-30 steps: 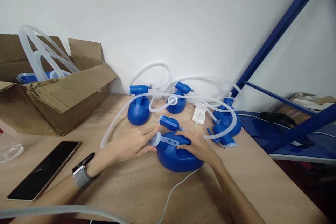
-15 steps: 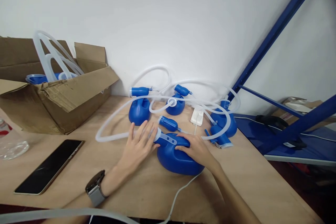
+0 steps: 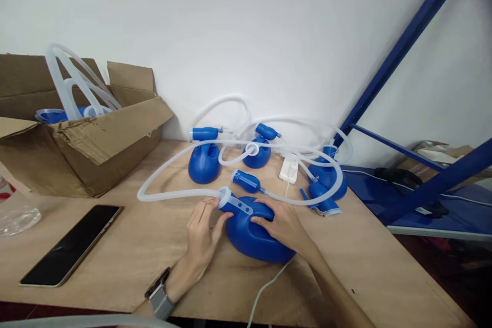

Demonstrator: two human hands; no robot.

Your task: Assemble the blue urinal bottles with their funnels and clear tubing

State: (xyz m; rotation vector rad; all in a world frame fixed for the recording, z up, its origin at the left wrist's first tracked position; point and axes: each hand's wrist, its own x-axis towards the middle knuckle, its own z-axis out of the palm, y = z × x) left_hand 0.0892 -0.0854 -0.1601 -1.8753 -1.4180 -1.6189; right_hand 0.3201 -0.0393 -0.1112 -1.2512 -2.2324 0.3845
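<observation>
- Far left, an open cardboard box [image 3: 82,138] sits on the wooden table [image 3: 384,277] with loops of clear tubing and blue parts rising out of it.
- Near left, a dark phone [image 3: 71,251] lies flat on the table, with a clear plastic bottle [image 3: 17,210] at the frame's edge beyond it.
- The left hand [image 3: 202,233], a watch at its wrist, rests beside the neck of the nearest blue jug [image 3: 253,230]; its fingertips touch the pale cap [image 3: 224,197] at the spout, fingers loosely curled rather than clamped.
- A clear hose [image 3: 169,171] runs from that cap out to the left, then arcs back across the table toward the far jugs.
- The right hand [image 3: 280,223] lies flat on top of the jug by the pale strap on its handle, pressing it down against the table without closing around it.
- Judged from the grip, seating the hose well would call for the right hand to hold the jug firm while the left pushes the cap square onto the spout, keeping the hose free of kinks.
- Farther back stand more blue jugs [image 3: 203,161] with hoses, and a white adapter [image 3: 290,169].
- Right, a blue metal frame [image 3: 403,41] slants up the wall.
</observation>
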